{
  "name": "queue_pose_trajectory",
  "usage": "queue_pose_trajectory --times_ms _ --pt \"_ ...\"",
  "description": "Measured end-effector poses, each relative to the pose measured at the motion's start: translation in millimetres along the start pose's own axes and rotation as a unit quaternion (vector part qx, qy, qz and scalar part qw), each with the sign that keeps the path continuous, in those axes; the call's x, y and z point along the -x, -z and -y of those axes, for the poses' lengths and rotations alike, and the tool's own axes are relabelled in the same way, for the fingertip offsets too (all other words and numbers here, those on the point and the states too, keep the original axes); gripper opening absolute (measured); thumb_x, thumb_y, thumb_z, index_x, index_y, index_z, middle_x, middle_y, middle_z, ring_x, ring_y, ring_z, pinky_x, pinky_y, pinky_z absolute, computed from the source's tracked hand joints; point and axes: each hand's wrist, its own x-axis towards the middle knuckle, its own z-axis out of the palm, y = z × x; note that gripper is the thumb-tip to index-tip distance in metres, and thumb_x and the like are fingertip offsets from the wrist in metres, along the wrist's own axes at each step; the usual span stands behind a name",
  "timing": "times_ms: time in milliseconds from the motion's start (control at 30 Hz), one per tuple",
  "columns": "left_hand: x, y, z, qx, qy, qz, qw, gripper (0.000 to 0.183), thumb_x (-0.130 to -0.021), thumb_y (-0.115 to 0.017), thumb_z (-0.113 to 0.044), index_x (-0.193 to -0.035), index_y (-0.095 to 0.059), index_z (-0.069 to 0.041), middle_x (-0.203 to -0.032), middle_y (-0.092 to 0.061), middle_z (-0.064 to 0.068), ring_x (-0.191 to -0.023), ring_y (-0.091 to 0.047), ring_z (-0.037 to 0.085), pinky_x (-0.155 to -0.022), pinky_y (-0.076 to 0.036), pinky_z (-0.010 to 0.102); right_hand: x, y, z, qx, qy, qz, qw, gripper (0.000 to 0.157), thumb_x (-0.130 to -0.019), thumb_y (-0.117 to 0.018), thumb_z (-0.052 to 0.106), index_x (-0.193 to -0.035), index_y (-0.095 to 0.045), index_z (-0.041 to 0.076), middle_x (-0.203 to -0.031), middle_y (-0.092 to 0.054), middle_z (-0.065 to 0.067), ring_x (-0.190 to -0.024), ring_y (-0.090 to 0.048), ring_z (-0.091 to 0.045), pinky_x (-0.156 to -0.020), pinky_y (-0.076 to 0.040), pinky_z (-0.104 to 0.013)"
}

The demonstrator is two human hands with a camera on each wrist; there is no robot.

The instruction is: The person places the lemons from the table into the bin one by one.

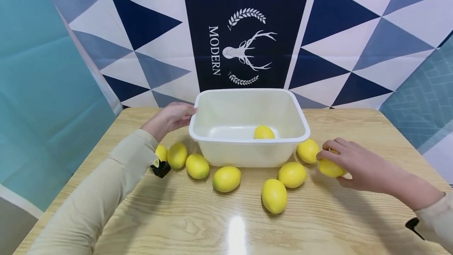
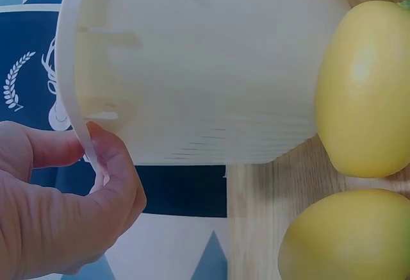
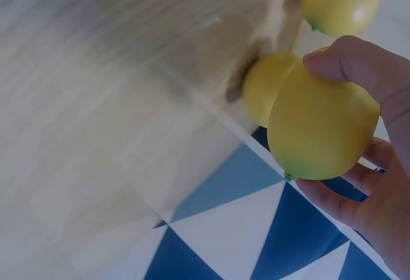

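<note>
A white plastic basin [image 1: 244,153] stands on the wooden table, with one lemon [image 1: 264,132] inside on its floor. My left hand [image 1: 174,116] pinches the basin's left rim between thumb and fingers, as the left wrist view also shows at the rim [image 2: 66,62]. To the right of the basin, my right hand [image 1: 357,164] grips a lemon [image 3: 323,123], thumb on one side and fingers on the other. That lemon appears raised off the table in the right wrist view. Just left of it, another lemon [image 1: 308,151] lies against the basin's right side.
Several lemons lie along the basin's front, among them one in the middle [image 1: 227,179] and one nearest me [image 1: 274,196]. More sit under my left forearm, by a small black object [image 1: 161,169] at the sleeve. A patterned cloth [image 1: 152,23] hangs behind the table [image 1: 191,227].
</note>
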Motion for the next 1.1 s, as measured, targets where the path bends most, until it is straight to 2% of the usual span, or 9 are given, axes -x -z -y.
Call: queue_pose_trajectory --times_ms 167,467,667,933,1100 --pt "0.0 -1.4 0.0 -0.011 0.001 -0.008 0.9999 0.046 -0.102 -0.050 -0.015 -0.145 -0.042 -0.002 -0.131 -0.051 0.008 -0.105 -0.053 0.015 -0.112 -0.046 0.030 -8.4 6.8 -3.3 0.002 0.009 0.000 1.000 0.073 -0.042 -0.095 0.015 -0.107 -0.064 0.022 -0.102 -0.056 0.007 -0.089 -0.049 -0.008 -0.069 -0.053 -0.032" --pt "1.0 -1.0 -0.5 -0.011 -0.001 -0.005 0.9999 0.045 -0.102 -0.050 -0.015 -0.145 -0.043 -0.001 -0.124 -0.052 0.006 -0.102 -0.052 0.014 -0.102 -0.049 0.024 -16.9 17.2 -5.2 -0.004 -0.002 0.021 1.000 0.071 -0.044 -0.094 0.013 -0.107 -0.064 0.021 -0.101 -0.056 0.007 -0.089 -0.050 -0.008 -0.070 -0.055 -0.030" --pt "-0.2 -0.1 0.0 -0.006 -0.005 -0.002 1.0000 0.045 -0.102 -0.050 -0.015 -0.144 -0.043 -0.001 -0.123 -0.052 0.005 -0.102 -0.052 0.014 -0.109 -0.047 0.028 -23.1 24.4 -4.3 -0.004 -0.016 0.044 0.999 0.070 -0.046 -0.094 0.013 -0.108 -0.064 0.021 -0.102 -0.056 0.006 -0.089 -0.050 -0.007 -0.071 -0.056 -0.030" --pt "2.1 -0.6 0.7 -0.004 -0.007 -0.002 1.0000 0.044 -0.102 -0.050 -0.014 -0.144 -0.044 0.000 -0.116 -0.053 0.004 -0.096 -0.052 0.012 -0.087 -0.052 0.018 -28.9 33.6 -6.2 0.003 -0.015 0.046 0.999 0.068 -0.045 -0.094 0.012 -0.106 -0.065 0.022 -0.099 -0.056 0.008 -0.088 -0.048 -0.006 -0.069 -0.054 -0.028" --pt "3.2 -1.5 0.6 -0.008 -0.012 0.001 0.9999 0.044 -0.102 -0.050 -0.013 -0.143 -0.044 0.001 -0.116 -0.053 0.004 -0.095 -0.053 0.011 -0.088 -0.052 0.018 -31.4 40.1 -7.0 0.011 -0.019 0.051 0.998 0.067 -0.045 -0.094 0.012 -0.104 -0.065 0.022 -0.098 -0.057 0.009 -0.088 -0.049 -0.007 -0.070 -0.055 -0.030"
